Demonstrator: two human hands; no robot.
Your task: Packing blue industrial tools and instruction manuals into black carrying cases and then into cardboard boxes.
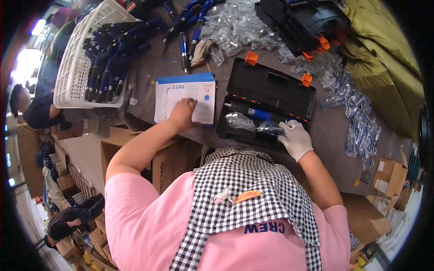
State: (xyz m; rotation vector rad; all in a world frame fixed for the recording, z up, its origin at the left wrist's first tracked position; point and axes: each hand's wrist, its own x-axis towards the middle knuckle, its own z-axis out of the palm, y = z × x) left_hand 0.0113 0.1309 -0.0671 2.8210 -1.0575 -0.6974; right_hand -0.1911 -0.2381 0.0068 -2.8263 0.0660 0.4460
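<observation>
My left hand [182, 115], bare, is over a stack of printed leaflets [167, 106] with blue edges, its thumb apart from its bent fingers and nothing seen in its grasp. To the right lies an open black plastic case [271, 88] with orange latches, lid folded back to the far side. A blue and black tool [253, 111] with a round handle rests inside it. Nearer me in the case are a clear bag [241, 121] and a smaller plastic bag of bluish parts [270, 128]. My white-gloved right hand [297, 139] pinches this smaller bag's right end; the fingertips are partly hidden.
A white basket [72, 77] full of blue and black tools stands at the left. More such tools [183, 49] and a heap of clear bags [239, 27] lie at the back. Another open case [300, 22] and many bagged parts [361, 122] are at right. Cardboard boxes [176, 165] stand below the table edge.
</observation>
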